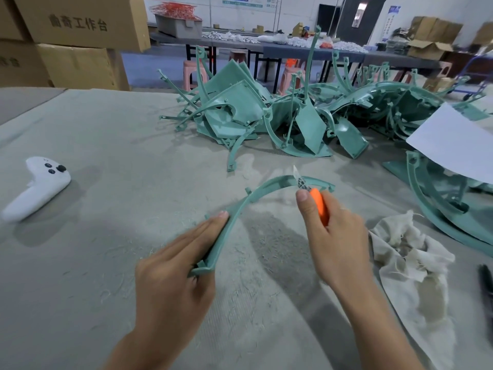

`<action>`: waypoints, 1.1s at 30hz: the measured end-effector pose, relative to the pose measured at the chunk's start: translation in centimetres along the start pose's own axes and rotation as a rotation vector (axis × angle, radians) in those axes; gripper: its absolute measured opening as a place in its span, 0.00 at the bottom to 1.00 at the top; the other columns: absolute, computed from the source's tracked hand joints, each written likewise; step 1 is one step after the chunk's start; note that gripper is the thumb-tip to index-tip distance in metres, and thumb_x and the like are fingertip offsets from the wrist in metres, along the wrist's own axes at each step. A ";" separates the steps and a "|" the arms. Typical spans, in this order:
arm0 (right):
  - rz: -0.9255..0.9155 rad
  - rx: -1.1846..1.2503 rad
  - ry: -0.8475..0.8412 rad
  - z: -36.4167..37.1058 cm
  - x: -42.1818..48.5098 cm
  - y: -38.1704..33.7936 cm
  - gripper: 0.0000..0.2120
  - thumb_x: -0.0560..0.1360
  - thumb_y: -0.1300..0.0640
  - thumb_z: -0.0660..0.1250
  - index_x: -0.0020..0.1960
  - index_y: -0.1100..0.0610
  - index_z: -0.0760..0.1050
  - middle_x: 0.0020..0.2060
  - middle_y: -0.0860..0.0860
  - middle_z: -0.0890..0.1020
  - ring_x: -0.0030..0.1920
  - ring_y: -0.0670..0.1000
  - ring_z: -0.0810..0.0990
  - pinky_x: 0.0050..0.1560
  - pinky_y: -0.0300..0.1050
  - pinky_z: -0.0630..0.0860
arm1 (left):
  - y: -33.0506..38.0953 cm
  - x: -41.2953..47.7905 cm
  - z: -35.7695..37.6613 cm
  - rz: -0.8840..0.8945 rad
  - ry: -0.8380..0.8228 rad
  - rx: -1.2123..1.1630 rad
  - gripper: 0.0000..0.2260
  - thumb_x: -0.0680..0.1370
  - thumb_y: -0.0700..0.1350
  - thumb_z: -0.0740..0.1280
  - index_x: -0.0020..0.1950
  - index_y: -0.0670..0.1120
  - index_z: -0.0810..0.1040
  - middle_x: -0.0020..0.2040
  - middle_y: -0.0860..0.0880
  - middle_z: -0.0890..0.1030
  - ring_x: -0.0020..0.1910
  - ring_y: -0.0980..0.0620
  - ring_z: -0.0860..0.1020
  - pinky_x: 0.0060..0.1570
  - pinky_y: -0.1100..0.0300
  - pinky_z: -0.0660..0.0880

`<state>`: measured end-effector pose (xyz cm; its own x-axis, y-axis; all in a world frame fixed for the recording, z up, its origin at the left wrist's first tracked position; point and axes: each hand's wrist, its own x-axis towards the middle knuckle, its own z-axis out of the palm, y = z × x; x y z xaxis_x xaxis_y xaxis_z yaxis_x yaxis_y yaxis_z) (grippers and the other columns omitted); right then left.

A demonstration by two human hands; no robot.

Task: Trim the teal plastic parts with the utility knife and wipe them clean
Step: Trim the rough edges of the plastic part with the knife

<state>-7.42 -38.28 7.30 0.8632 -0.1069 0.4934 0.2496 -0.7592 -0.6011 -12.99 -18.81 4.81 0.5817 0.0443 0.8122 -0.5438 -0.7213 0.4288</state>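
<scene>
A curved teal plastic strip arches over the grey table in front of me. My left hand holds its near end, fingers stretched along the strip and thumb under it. My right hand grips an orange utility knife; its blade tip meets the strip's far part near the top of the arc. A crumpled beige cloth lies to the right of my right hand.
A heap of teal plastic parts fills the far middle and right of the table. More teal parts and a white sheet lie at right. A white controller rests at left. Cardboard boxes stand at far left.
</scene>
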 end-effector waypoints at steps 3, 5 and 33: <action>0.000 0.230 -0.044 0.3 -0.5 -1.0 0.31 0.75 0.29 0.50 0.38 0.56 0.73 0.23 0.50 0.66 0.25 0.47 0.68 0.27 0.36 0.64 | 0.1 0.3 -0.1 -0.069 0.000 -0.033 0.16 0.72 0.38 0.65 0.59 0.50 0.79 0.51 0.58 0.82 0.46 0.83 0.68 0.48 0.85 0.63; 0.089 0.424 -0.119 0.4 -0.5 -1.6 0.38 0.70 0.27 0.56 0.42 0.65 0.74 0.25 0.51 0.65 0.26 0.48 0.64 0.28 0.40 0.64 | -0.1 0.4 0.0 -0.057 0.031 -0.019 0.17 0.72 0.36 0.66 0.59 0.50 0.79 0.53 0.56 0.82 0.48 0.79 0.72 0.51 0.82 0.67; 0.512 1.157 0.062 -2.0 1.3 0.4 0.18 0.78 0.60 0.66 0.30 0.53 0.76 0.23 0.48 0.72 0.21 0.45 0.65 0.23 0.36 0.63 | -0.4 0.1 -0.4 0.332 -0.034 0.301 0.21 0.71 0.25 0.62 0.58 0.41 0.82 0.60 0.49 0.81 0.61 0.50 0.79 0.54 0.48 0.77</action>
<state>-7.11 -40.01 8.94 0.9601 -0.2748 0.0519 0.1574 0.3778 -0.9124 -12.98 -18.23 4.91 0.4275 -0.2427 0.8708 -0.5075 -0.8616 0.0090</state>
